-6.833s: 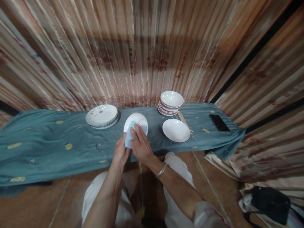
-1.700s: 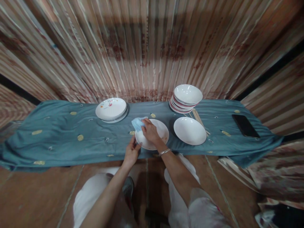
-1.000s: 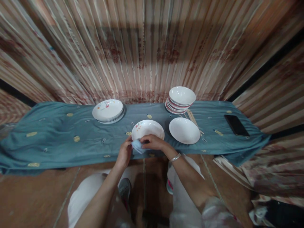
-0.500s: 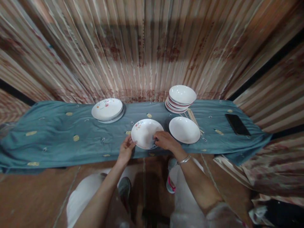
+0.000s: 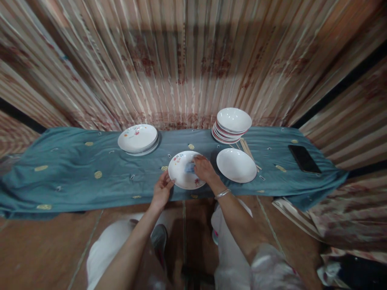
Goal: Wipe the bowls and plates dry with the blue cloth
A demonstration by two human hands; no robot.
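Observation:
A white plate with flower prints (image 5: pixel 183 177) is near the front edge of the cloth-covered table. My left hand (image 5: pixel 162 190) grips its left rim, thumb on top. Over the plate's right half, my right hand (image 5: pixel 205 168), wearing a silver bangle, has its fingers closed on a small bluish cloth (image 5: pixel 190 167), which lies against the plate's surface. Part of that cloth is hidden under the fingers. Just right of this hand rests a plain white shallow dish (image 5: pixel 236 165).
A stack of flowered plates (image 5: pixel 138 137) stands at the back left. Several bowls (image 5: pixel 234 120) are piled at the back right, with chopsticks (image 5: pixel 249 151) beside them. A black phone (image 5: pixel 304 158) lies at the right on the teal tablecloth (image 5: pixel 75 169). Behind hangs a striped curtain (image 5: pixel 169 64).
My right hand has moved from the plate's lower right rim up and inward, carrying the bluish cloth across the surface. My left hand keeps its hold on the left rim.

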